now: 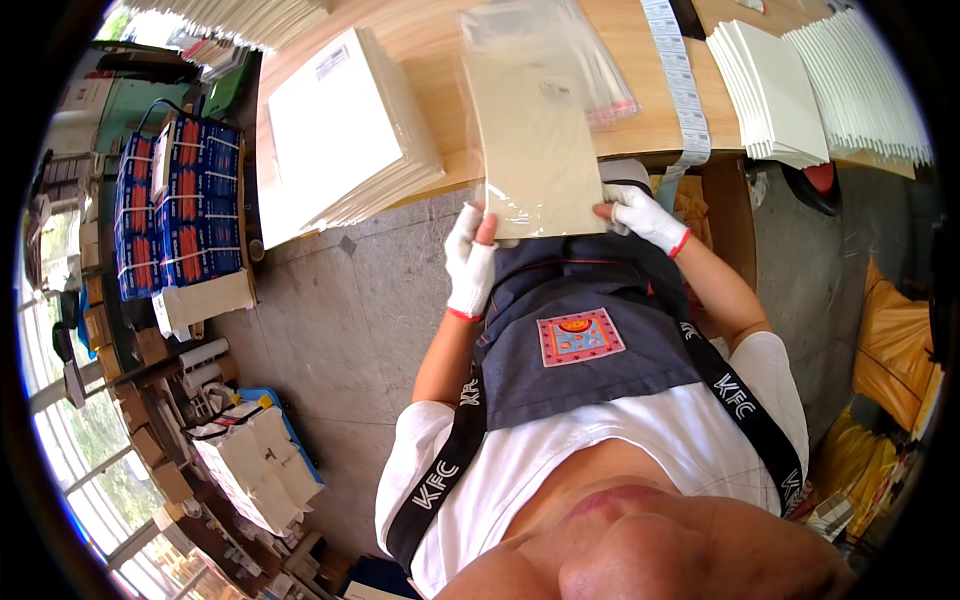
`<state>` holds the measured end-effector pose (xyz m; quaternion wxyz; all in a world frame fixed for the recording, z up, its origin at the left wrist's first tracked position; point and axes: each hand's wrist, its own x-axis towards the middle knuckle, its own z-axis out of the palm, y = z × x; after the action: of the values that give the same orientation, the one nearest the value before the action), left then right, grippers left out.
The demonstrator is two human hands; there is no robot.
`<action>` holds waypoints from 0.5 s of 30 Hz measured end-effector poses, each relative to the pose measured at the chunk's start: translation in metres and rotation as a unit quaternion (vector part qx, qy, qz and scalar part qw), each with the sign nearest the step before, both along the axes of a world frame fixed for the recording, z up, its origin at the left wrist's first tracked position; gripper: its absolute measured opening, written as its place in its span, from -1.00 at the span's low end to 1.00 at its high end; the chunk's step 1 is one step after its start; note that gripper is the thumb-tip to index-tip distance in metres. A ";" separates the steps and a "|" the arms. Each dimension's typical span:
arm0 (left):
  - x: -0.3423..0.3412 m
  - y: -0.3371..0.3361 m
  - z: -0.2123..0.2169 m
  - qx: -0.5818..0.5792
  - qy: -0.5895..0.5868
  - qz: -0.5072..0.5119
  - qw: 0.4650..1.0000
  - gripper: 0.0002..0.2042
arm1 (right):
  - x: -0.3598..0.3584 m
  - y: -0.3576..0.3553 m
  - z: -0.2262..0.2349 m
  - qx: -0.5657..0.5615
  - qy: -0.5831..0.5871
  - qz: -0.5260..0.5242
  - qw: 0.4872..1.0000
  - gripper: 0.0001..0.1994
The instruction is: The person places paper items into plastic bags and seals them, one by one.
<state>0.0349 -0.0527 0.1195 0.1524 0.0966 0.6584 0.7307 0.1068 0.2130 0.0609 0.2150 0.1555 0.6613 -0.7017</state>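
While I watched, the left hand (468, 262) and right hand (645, 217) each pinched a bottom corner of the clear-sleeved card (535, 140), keeping it flat over the table (430, 40).

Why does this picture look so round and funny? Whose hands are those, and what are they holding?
A small camera worn on a person's head took this picture, looking down. Its wide lens bends straight edges, so everything looks round. The two arms coming up belong to that person, who wears white gloves and a dark apron. The left hand and the right hand each grip a bottom corner of a beige flat sheet in a clear plastic bag, held above the edge of a wooden table. On the table lie a big stack of white sheets at the left, more white stacks at the right, and a strip of labels.
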 end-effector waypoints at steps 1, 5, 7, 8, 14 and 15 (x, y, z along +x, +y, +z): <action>-0.008 -0.012 0.002 -0.034 0.078 0.031 0.996 -0.70 | -0.009 -0.006 -0.003 -0.032 0.043 -0.018 0.998 -0.81; -0.051 -0.060 0.044 -0.004 0.219 0.191 0.957 -0.69 | -0.094 -0.054 0.054 -0.031 0.207 0.011 0.978 -0.82; -0.081 -0.080 0.071 -0.009 0.201 0.295 0.934 -0.61 | -0.144 -0.081 0.090 -0.005 0.290 0.037 0.956 -0.74; -0.095 -0.087 0.084 -0.019 0.227 0.308 0.924 -0.58 | -0.174 -0.094 0.091 -0.019 0.286 0.039 0.957 -0.72; -0.146 -0.153 0.032 -0.240 0.205 0.304 0.899 -0.61 | -0.209 -0.125 0.102 0.100 0.275 0.104 0.950 -0.62; -0.154 -0.197 -0.014 -0.185 0.172 0.304 0.919 -0.59 | -0.201 -0.125 0.097 0.074 0.282 0.088 0.953 -0.61</action>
<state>-0.1188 -0.2493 0.1057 -0.1772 -0.0142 0.7956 0.5792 -0.0944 0.0876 0.1579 0.0692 -0.0921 0.7560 -0.6444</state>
